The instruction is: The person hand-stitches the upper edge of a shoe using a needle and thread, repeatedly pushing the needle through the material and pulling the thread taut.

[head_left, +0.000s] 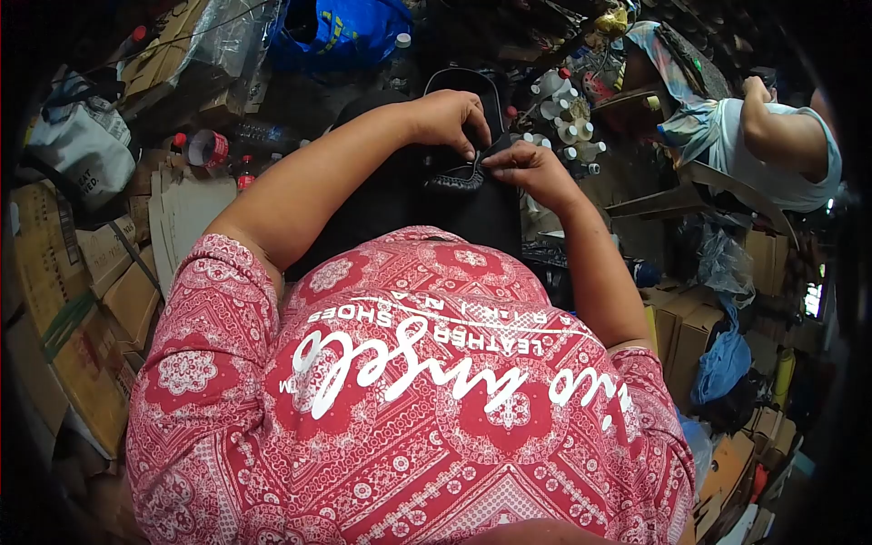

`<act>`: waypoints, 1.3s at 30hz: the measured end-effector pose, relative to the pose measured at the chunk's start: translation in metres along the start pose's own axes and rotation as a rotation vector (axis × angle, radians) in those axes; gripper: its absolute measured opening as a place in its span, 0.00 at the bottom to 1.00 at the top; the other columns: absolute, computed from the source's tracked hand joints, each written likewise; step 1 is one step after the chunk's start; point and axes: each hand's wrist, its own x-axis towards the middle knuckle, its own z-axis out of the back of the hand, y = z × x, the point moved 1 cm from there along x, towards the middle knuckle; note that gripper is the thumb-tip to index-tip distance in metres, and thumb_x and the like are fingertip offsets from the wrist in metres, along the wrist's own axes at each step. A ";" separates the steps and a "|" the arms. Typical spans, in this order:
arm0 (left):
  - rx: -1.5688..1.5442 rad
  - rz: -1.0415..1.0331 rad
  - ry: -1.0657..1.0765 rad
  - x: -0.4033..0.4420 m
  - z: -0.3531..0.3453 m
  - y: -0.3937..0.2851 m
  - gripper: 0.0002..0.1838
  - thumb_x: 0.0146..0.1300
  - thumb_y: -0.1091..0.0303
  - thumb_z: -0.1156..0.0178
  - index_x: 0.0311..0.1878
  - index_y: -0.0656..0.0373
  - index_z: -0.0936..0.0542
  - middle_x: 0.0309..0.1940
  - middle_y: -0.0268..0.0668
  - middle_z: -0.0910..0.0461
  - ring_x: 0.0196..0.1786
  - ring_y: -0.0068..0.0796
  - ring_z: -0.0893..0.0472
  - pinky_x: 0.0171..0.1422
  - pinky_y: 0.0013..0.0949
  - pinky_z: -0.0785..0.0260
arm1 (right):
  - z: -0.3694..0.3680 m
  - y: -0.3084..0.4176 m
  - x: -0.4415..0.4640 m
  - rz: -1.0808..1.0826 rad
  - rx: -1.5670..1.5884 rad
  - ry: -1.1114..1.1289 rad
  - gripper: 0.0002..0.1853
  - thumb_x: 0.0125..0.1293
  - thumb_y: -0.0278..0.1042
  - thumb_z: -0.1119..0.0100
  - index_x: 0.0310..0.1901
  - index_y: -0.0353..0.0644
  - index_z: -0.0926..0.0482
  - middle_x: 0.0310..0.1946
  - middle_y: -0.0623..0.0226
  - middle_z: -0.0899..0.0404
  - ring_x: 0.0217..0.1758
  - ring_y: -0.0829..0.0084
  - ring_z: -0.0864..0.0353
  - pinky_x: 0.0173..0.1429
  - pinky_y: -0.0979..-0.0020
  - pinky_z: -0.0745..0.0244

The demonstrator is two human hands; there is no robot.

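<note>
We see one black shoe (454,177), by its look, in front of the person's belly, between both hands. The left hand (450,120) has its fingers pinched on the shoe's edge; the right hand (540,173) pinches the edge beside it. Our view into the opening is dark and partly blocked by the fingers. We count one blue bag (341,34) and one whitish bag (82,145), contents hidden from us. Near the left forearm we count two red-capped bottles (245,173); the clear bottles (568,127) past the right hand crowd too closely for us to number. A second person (781,150) is partly cut off.
</note>
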 end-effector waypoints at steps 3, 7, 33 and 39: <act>0.054 0.021 -0.140 -0.010 -0.005 -0.009 0.19 0.40 0.69 0.27 0.41 0.51 0.15 0.42 0.37 0.25 0.50 0.38 0.24 0.54 0.36 0.31 | -0.012 0.005 -0.002 0.063 -0.085 -0.145 0.12 0.52 0.24 0.33 0.40 0.47 0.14 0.29 0.71 0.25 0.35 0.78 0.26 0.43 0.75 0.29; 0.158 0.085 -0.327 -0.065 0.000 -0.034 0.16 0.45 0.70 0.31 0.42 0.54 0.17 0.45 0.39 0.25 0.52 0.41 0.24 0.55 0.39 0.31 | -0.010 0.020 -0.013 0.100 -0.244 -0.187 0.11 0.53 0.25 0.34 0.39 0.47 0.15 0.30 0.70 0.27 0.35 0.75 0.25 0.42 0.73 0.29; 0.203 0.046 -0.531 -0.068 -0.026 -0.022 0.09 0.50 0.73 0.33 0.35 0.47 0.14 0.26 0.33 0.28 0.36 0.35 0.27 0.41 0.38 0.34 | -0.021 0.013 -0.030 0.029 -0.200 -0.206 0.18 0.56 0.21 0.42 0.46 0.54 0.16 0.35 0.67 0.28 0.42 0.70 0.25 0.48 0.72 0.29; 0.198 0.067 -0.484 -0.066 -0.029 -0.020 0.10 0.50 0.73 0.33 0.35 0.45 0.13 0.25 0.33 0.28 0.36 0.35 0.28 0.42 0.37 0.34 | -0.004 0.018 -0.018 -0.017 -0.187 -0.043 0.16 0.60 0.22 0.44 0.46 0.54 0.15 0.35 0.68 0.30 0.42 0.72 0.29 0.53 0.74 0.32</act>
